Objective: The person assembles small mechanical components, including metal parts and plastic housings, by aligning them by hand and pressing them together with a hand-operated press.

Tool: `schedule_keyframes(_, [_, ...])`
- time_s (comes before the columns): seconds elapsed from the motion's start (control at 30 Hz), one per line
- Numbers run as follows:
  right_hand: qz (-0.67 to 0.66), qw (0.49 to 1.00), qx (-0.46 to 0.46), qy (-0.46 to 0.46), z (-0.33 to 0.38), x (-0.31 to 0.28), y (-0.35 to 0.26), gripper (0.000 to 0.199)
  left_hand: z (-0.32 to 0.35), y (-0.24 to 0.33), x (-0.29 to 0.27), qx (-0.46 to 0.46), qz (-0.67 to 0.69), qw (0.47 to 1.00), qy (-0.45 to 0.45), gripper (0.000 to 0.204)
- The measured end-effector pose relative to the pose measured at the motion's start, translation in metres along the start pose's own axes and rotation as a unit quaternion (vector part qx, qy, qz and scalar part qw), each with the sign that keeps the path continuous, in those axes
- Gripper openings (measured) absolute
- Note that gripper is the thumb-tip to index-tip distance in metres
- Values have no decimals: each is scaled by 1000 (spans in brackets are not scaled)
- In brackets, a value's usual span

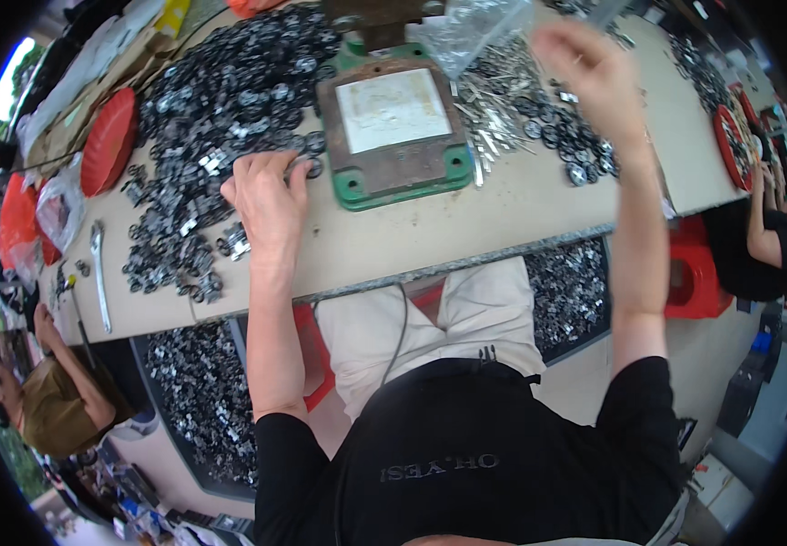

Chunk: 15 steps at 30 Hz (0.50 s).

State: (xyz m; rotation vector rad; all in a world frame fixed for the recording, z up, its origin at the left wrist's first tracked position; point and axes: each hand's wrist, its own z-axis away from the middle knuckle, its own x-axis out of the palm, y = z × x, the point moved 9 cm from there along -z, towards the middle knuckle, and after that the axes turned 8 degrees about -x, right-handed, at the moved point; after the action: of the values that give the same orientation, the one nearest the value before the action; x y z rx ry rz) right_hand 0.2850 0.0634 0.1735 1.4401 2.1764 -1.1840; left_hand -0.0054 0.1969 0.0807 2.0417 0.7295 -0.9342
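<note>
My left hand (268, 202) lies palm down on the beige table (393, 238), fingers spread at the edge of a big pile of small dark metal parts (221, 100), fingertips touching a few of them. My right hand (591, 73) is raised and blurred over a heap of thin silver metal pins (495, 107), beside a clear plastic bag (475, 32); whether it grips anything is unclear. Between the hands stands a green-based press block (395, 127) with a rusty brown plate and pale top.
A red dish (107, 141) and a wrench (100, 273) lie at the table's left. More dark parts (580, 159) sit at the right. Trays of parts (201, 391) rest under the table. A red stool (696, 273) and other seated people (43, 391) are at both sides.
</note>
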Motion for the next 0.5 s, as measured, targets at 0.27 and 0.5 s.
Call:
schedule_keyframes(0.27, [3,965,213,-155,103,72,39,12,4,4,21,-14,16,999,-33,15])
schedule_keyframes(0.5, [153,961,172,-153,96,76,50,11,53,13,37,-201,543,791,-198,12])
